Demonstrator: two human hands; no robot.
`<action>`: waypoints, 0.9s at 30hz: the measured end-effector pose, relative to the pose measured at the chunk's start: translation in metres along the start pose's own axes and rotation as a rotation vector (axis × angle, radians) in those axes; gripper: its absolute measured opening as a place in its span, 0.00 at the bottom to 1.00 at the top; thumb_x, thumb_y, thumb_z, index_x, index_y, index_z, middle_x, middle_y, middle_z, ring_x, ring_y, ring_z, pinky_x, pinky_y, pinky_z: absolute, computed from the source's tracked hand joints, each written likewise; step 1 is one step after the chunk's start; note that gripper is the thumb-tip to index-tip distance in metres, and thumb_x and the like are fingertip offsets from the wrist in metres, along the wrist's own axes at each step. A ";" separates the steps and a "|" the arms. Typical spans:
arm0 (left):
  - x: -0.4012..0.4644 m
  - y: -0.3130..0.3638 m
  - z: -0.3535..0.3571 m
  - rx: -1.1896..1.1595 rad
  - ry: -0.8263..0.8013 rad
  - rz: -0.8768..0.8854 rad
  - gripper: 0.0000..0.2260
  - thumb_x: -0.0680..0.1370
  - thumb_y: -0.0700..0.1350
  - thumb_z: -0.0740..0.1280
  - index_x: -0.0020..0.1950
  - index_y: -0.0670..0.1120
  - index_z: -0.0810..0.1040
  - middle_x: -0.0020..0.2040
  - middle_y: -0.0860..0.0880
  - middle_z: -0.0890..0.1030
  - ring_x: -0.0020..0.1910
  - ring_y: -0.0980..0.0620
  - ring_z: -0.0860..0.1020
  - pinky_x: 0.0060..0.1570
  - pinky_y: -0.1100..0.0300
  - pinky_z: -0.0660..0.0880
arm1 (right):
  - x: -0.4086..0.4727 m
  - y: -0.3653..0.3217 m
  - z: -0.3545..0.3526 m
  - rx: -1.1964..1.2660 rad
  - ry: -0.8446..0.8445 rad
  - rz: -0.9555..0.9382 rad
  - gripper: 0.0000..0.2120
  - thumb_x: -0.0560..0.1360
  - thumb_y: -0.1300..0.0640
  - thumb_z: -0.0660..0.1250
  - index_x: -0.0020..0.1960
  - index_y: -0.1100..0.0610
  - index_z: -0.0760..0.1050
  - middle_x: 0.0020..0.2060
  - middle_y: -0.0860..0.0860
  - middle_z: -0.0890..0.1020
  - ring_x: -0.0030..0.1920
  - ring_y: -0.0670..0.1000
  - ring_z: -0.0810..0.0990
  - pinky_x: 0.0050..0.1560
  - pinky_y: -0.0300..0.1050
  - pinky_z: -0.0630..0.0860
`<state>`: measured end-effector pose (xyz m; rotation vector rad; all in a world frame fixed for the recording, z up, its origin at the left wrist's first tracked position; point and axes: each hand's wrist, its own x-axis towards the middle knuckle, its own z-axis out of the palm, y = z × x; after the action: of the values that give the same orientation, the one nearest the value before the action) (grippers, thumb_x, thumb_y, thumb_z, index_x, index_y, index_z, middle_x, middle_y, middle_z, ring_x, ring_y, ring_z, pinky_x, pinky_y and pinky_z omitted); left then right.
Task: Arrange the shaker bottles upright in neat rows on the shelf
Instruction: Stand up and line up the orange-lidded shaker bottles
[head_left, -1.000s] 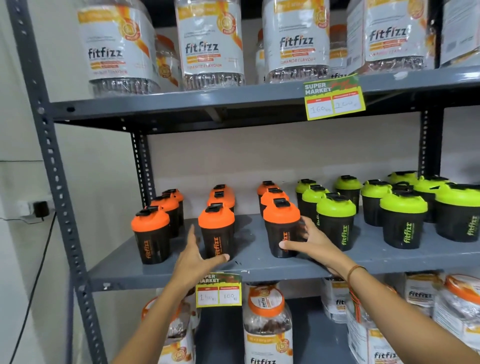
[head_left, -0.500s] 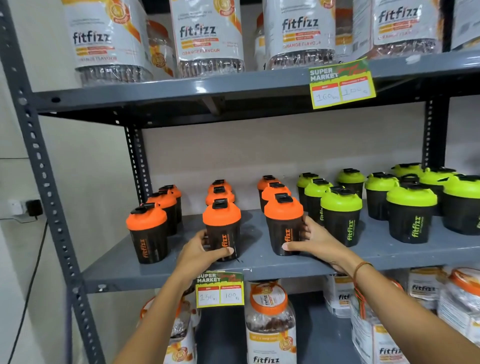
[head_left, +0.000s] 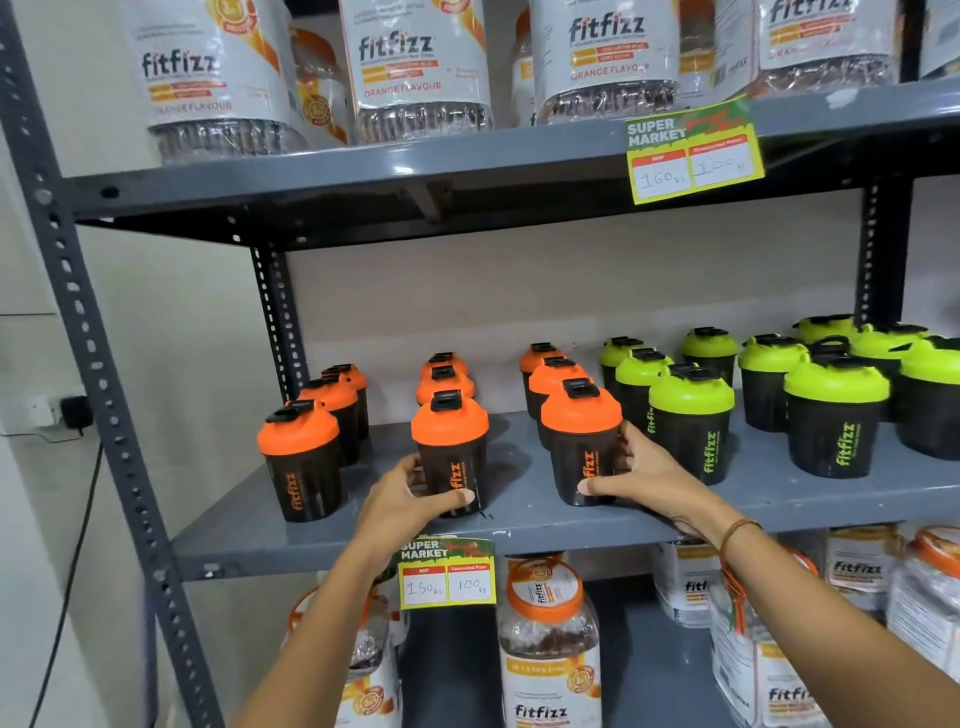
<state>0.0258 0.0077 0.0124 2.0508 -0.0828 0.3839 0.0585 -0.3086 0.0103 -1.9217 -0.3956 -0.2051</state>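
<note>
Grey metal shelf (head_left: 519, 519), middle tier of a perforated-post rack (head_left: 93, 395) against a pale wall (head_left: 519, 291).

Orange-lidded shaker bottles: three columns, all upright, running from near edge to far. Left column front bottle (head_left: 301, 462) stands free. Middle column front bottle (head_left: 451, 454) is gripped low on its body by the left hand (head_left: 402, 501), fingers (head_left: 415, 470) wrapped round its left side and thumb across the front. Right column front bottle (head_left: 582, 447) is gripped by the right hand (head_left: 644, 475), thumb at the base and fingers curled behind its right side.

Green-lidded shaker bottles (head_left: 836, 415): upright to the right, less evenly spaced.

Price tag (head_left: 447, 571) hangs from the near edge of the shelf; a second tag (head_left: 693, 148) hangs from the tier above.

Upper tier: large "fitfizz" jars (head_left: 415, 67). Lower tier: similar jars (head_left: 545, 639), some with orange lids.

Left wall: socket with a black plug (head_left: 75, 413) and a trailing cable.
</note>
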 end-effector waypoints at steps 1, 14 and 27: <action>0.000 0.000 0.000 0.003 0.002 -0.002 0.37 0.53 0.65 0.77 0.59 0.57 0.73 0.52 0.61 0.80 0.55 0.57 0.79 0.61 0.50 0.74 | 0.000 0.000 0.000 0.001 -0.007 -0.001 0.40 0.62 0.53 0.83 0.66 0.39 0.66 0.57 0.38 0.79 0.55 0.38 0.80 0.46 0.33 0.79; -0.051 -0.015 -0.039 -0.027 0.732 0.320 0.20 0.67 0.62 0.73 0.55 0.60 0.72 0.48 0.60 0.78 0.48 0.61 0.78 0.45 0.59 0.77 | -0.046 -0.026 0.045 -0.383 0.702 -0.691 0.33 0.74 0.45 0.69 0.74 0.56 0.65 0.71 0.55 0.68 0.74 0.43 0.62 0.75 0.43 0.60; -0.015 -0.060 -0.115 0.161 0.301 -0.130 0.58 0.60 0.61 0.79 0.78 0.49 0.45 0.78 0.42 0.60 0.74 0.39 0.62 0.69 0.41 0.63 | -0.010 -0.071 0.160 -0.268 0.210 -0.135 0.56 0.65 0.37 0.77 0.81 0.50 0.46 0.77 0.53 0.65 0.75 0.58 0.66 0.70 0.57 0.67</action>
<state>-0.0028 0.1347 0.0083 2.1179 0.2708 0.6295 0.0163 -0.1381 0.0090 -2.1109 -0.3712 -0.5691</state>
